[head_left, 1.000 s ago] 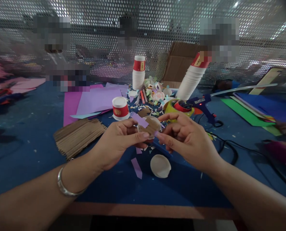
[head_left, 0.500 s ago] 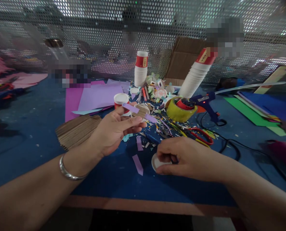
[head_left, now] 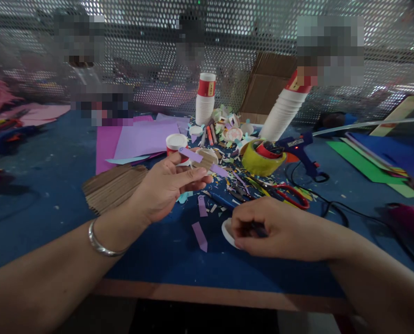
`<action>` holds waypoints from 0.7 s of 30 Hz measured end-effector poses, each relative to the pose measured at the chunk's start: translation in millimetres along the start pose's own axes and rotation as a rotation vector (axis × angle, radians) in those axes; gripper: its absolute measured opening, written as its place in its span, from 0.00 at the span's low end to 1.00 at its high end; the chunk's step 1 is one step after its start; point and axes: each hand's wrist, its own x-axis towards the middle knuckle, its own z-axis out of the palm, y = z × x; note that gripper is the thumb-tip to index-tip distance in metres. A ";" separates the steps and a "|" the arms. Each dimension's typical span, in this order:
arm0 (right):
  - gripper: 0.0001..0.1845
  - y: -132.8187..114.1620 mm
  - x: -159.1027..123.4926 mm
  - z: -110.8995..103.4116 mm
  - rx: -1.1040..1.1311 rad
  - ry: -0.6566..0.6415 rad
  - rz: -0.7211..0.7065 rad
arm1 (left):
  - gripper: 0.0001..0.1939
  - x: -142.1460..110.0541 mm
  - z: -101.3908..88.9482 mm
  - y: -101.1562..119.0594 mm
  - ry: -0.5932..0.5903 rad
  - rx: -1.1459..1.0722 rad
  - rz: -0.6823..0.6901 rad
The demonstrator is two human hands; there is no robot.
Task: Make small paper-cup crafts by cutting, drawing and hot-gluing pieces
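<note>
Raised above the table, my left hand (head_left: 174, 181) pinches a small white disc (head_left: 212, 155) that has a piece of corrugated cardboard (head_left: 204, 160) and purple paper strips (head_left: 192, 155) across it. Lower right, my right hand (head_left: 262, 227) is closed on the edge of a second white disc (head_left: 229, 233) at the tabletop; my fingers cover much of it. Between my hands lie two loose purple strips, one pointed (head_left: 200, 236) and one shorter (head_left: 202, 206). A red-and-white paper cup (head_left: 176, 141) stands just behind my left hand.
Paper scraps cover the middle of the blue table (head_left: 151, 264). Red-handled scissors (head_left: 294, 195), yellow tape (head_left: 262, 160) and a blue glue gun (head_left: 302, 150) with a cord lie to the right. Stacked cups (head_left: 205, 99) stand behind. Cardboard (head_left: 113, 188) and purple sheets (head_left: 147, 139) lie left.
My right hand has shifted slightly right, and the disc under it now looks tilted. My left hand keeps its hold on the disc with the strips, almost still.
</note>
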 end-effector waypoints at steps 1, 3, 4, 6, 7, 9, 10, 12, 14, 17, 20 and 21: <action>0.05 1.9 0.1 -2.9 0.031 0.019 0.014 | 0.16 -0.1 0.1 0.3 -0.002 0.000 -0.004; 0.07 6.7 0.5 -8.7 0.047 0.047 0.057 | 0.19 -0.2 0.2 0.8 -0.004 -0.001 -0.017; 0.08 9.3 0.6 -11.2 0.040 0.057 0.085 | 0.20 -0.1 0.2 1.1 -0.005 -0.002 -0.025; 0.09 13.9 0.4 -14.8 0.013 0.109 0.128 | 0.21 -0.2 0.4 1.4 -0.009 -0.008 -0.032; 0.08 15.7 0.1 -15.9 -0.002 0.154 0.141 | 0.21 -0.3 0.6 1.5 -0.010 -0.012 -0.032; 0.07 18.0 -0.7 -16.9 -0.027 0.250 0.159 | 0.23 -0.5 1.1 1.7 -0.006 -0.023 -0.030; 0.07 18.6 -1.2 -17.1 -0.041 0.289 0.169 | 0.24 -0.6 1.4 1.8 0.002 -0.027 -0.029; 0.08 19.4 -1.8 -17.3 -0.089 0.336 0.185 | 0.26 -0.7 1.8 1.9 0.021 -0.030 -0.030; 0.10 20.2 -1.9 -17.3 -0.157 0.358 0.194 | 0.26 -0.4 1.8 1.7 0.031 -0.027 -0.034; 0.13 22.3 -0.8 -16.8 -0.230 0.366 0.193 | 0.25 0.6 1.0 0.9 0.017 -0.019 -0.026; 0.15 24.1 0.7 -15.9 -0.237 0.372 0.207 | 0.26 1.3 0.6 0.6 -0.006 -0.018 -0.005; 0.15 24.4 1.1 -15.6 -0.240 0.377 0.213 | 0.26 1.4 0.7 0.6 -0.013 -0.021 -0.002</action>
